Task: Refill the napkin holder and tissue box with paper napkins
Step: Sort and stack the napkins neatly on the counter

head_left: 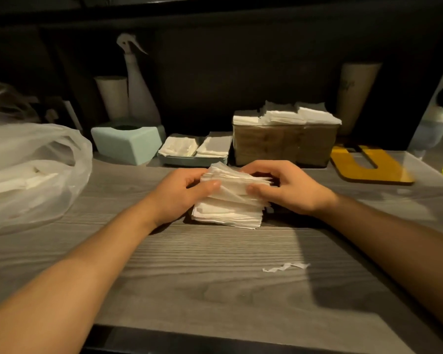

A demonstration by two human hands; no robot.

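Left hand: the left hand (187, 190) grips the left edge of the napkin stack (230, 200), thumb on the near face, fingers curled over the far side.
Right hand: the right hand (279, 186) grips the right edge of the same stack in the same manner.
Stack: rests on the grey table (215, 277) near its middle; upper sheets fanned and lifted, lower sheets flat — edges not aligned.
Wooden box (284, 144): stands behind the stack, already holding napkins that rise above its rim.
Green tray (193, 155): sits left of the box, napkins lying in it; whether full, cannot tell.
Step judged: squaring the stack before loading.
Advice: tap the edges against the table, keep both thumbs pressed evenly, lift only a portion that fits — loose top sheets may slip.
Stray scrap (285, 267): lies on the table, well apart.
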